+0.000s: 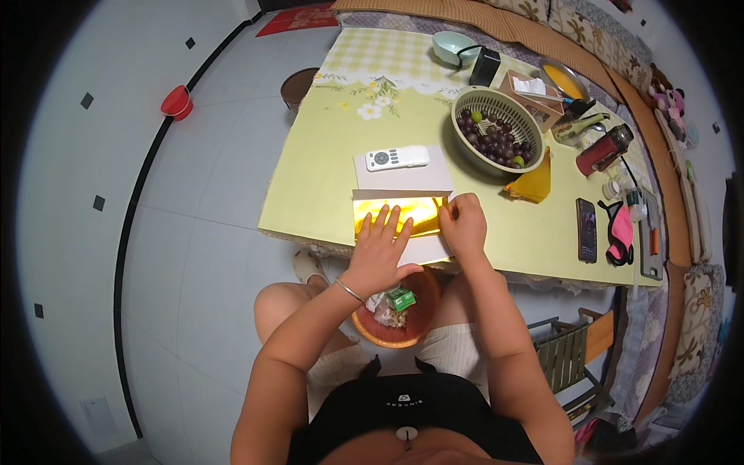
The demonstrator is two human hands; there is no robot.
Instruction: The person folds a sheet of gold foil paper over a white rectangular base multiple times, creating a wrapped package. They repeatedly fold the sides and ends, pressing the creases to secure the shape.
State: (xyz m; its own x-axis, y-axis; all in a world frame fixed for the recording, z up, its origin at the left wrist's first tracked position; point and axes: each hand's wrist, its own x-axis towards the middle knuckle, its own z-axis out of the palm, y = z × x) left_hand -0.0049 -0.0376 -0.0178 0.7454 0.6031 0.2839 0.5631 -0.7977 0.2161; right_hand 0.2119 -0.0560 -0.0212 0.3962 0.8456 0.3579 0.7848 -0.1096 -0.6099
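Note:
A shiny gold foil sheet (422, 215) lies near the table's front edge, over pale cardboard or paper. My left hand (377, 244) rests flat on the foil, fingers spread, hiding part of it. At the foil's right edge, my right hand (465, 225) is closed with its fingers curled in, pinching that edge. Just beyond the foil, a pale flap (403, 180) sticks out, and on it sits a white remote control (399, 158). Another pale strip (425, 249) shows on the near side, by the table edge.
A colander of grapes (496, 136) stands right of the remote, a folded yellow piece (531, 182) beside it. Farther right are a phone (587, 230), a pink eye mask (619, 236) and a red thermos (604, 149). Below the table edge, a waste bin (403, 337) stands between my legs.

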